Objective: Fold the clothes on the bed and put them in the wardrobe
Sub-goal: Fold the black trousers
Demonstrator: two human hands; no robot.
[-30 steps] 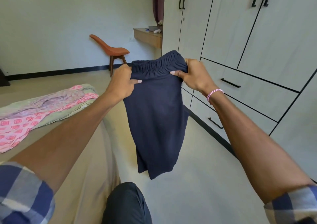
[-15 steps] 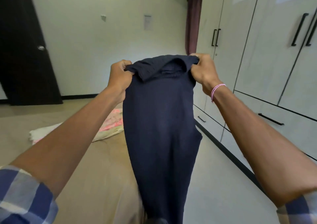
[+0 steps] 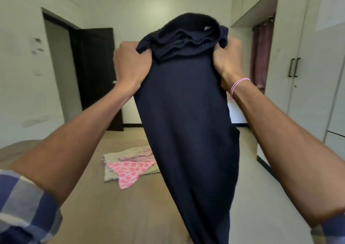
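Now left hand (image 3: 128, 64) and right hand (image 3: 226, 57) clench the trousers (image 3: 184, 122) at the waistband, legs hanging lengthwise down above the bed (image 3: 112, 206); tag (image 3: 207, 28) unreadable.

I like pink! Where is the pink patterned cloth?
The pink patterned cloth lies on the bed, left of centre in the head view, atop a pale cloth, beside the held navy garment.
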